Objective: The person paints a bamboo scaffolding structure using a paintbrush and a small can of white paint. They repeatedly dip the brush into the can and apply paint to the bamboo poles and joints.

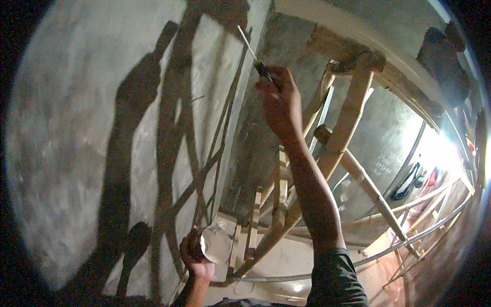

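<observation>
My right hand (pixel 280 97) is raised high in front of the corner where two grey walls meet. Its fingers are closed round the dark handle of a thin hand tool (pixel 247 43). The tool's narrow white end points up and left; whether it is a flat blade or a brush seen edge-on, I cannot tell. Low and near, my left hand (pixel 194 256) grips a small round tub (pixel 217 244) from its left side. Pale whitish stuff shows in the tub, though glare blurs its surface.
Bamboo scaffolding (pixel 353 112) stands close on the right, with poles crossing behind my right forearm. On the left, the grey plastered wall (pixel 71 102) carries large shadows. Bags and cords (pixel 409 181) hang at the far right beside a bright lamp (pixel 445 151).
</observation>
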Tool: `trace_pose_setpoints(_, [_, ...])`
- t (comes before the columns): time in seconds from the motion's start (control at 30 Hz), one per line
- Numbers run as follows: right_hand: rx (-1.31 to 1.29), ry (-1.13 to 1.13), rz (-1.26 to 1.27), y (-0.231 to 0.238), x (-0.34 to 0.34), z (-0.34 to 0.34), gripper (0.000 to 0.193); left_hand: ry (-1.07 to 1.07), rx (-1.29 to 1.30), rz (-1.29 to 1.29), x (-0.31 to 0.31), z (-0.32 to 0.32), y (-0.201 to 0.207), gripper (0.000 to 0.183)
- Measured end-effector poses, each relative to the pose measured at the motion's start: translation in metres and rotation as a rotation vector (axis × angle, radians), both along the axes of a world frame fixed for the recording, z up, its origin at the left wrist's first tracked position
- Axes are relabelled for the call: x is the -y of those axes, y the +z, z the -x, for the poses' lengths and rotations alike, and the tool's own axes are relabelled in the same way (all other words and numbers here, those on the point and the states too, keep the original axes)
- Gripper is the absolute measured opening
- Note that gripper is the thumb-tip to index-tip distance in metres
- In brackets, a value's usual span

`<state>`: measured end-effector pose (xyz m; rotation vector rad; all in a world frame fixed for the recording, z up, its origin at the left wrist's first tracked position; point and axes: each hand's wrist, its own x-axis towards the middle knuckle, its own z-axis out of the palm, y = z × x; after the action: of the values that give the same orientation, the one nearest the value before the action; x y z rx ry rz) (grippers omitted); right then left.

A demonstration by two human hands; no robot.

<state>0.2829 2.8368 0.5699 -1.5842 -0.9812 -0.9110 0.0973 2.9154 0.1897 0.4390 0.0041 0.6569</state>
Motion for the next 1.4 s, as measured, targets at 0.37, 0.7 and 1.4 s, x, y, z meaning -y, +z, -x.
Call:
trace_pose_setpoints(0.37, [-0.358,-0.105,1.045,-0.147,0.160,0.156,0.028,-0.466,0.215,0.277,0.027,0.004,0.014,0.063])
trace_pose_setpoints(0.7, [-0.002,-0.485,1.226,-0.170,0.247,0.231,0.026,-0.513,-0.072,-0.180,0.162,-0.001,0.042,0.056])
trace_pose_setpoints(1.4, [-0.392,-0.890,1.156,-0.168,0.607,0.452,0.019,-1.238,-0.072,-0.185,0.538,0.140,0.043,0.067])
